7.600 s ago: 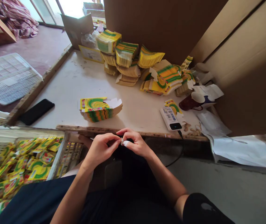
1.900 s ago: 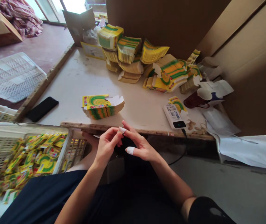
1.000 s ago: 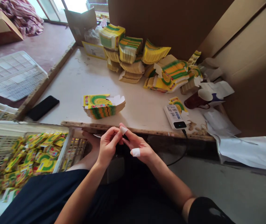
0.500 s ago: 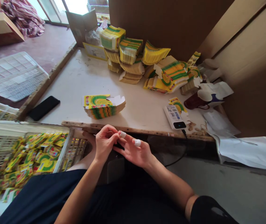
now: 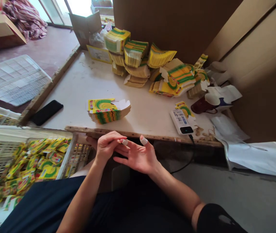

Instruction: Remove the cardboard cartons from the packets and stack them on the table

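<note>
In front of the table edge, over my lap, my left hand [image 5: 107,146] is closed, its thumb and fingers pinching the white finger tape [image 5: 125,142] at the tip of my right index finger. My right hand [image 5: 141,157] is turned palm up with its fingers apart and holds nothing. A second white wrap [image 5: 144,141] covers the tip of its thumb, which sticks up away from the other fingers. Just beyond both hands, a stack of flat yellow-and-green cartons [image 5: 107,111] lies on the table [image 5: 77,94].
More carton stacks [image 5: 135,53] stand at the back. To the right are a white device [image 5: 180,121] with a cable and a dark red mug [image 5: 202,104]. A black phone [image 5: 47,112] lies left. A crate [image 5: 66,155] beside my leg holds many small yellow packs [image 5: 48,165].
My right thumb has lifted and spread away from the fingers. My left hand has shifted slightly left, still pinching at the right index fingertip.
</note>
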`<state>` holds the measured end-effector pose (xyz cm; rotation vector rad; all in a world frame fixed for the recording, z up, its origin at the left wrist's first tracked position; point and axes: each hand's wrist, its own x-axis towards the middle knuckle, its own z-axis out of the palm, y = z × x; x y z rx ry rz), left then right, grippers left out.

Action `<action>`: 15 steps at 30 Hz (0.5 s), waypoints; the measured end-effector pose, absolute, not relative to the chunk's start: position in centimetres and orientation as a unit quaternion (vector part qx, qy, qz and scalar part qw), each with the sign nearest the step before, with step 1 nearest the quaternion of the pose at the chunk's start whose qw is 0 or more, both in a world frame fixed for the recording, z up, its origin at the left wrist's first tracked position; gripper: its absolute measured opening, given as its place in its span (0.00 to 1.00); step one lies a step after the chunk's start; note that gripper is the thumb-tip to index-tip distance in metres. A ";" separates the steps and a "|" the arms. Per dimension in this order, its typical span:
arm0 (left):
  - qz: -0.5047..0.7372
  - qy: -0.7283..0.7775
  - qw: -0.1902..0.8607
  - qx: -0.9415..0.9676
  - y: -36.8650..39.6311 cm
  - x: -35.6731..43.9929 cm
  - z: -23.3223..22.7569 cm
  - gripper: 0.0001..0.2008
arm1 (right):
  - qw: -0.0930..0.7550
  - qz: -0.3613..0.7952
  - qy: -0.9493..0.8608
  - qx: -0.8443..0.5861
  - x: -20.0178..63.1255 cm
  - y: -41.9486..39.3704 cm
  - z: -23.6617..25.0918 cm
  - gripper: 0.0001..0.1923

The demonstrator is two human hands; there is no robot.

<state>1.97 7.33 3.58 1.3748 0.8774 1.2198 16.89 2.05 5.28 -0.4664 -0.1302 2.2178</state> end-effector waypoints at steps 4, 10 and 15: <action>0.508 0.373 0.535 0.563 7.1 2.0 3.9 0.17 | 0.445 0.869 -0.089 -0.199 16.9 2.3 5.1 0.27; 0.456 0.475 0.549 0.515 6.5 2.3 4.1 0.12 | 0.446 0.859 -0.110 -0.228 16.6 2.2 4.4 0.27; 0.476 0.454 0.546 0.518 6.8 2.5 3.8 0.14 | 0.452 0.854 -0.104 -0.233 16.7 2.4 4.4 0.28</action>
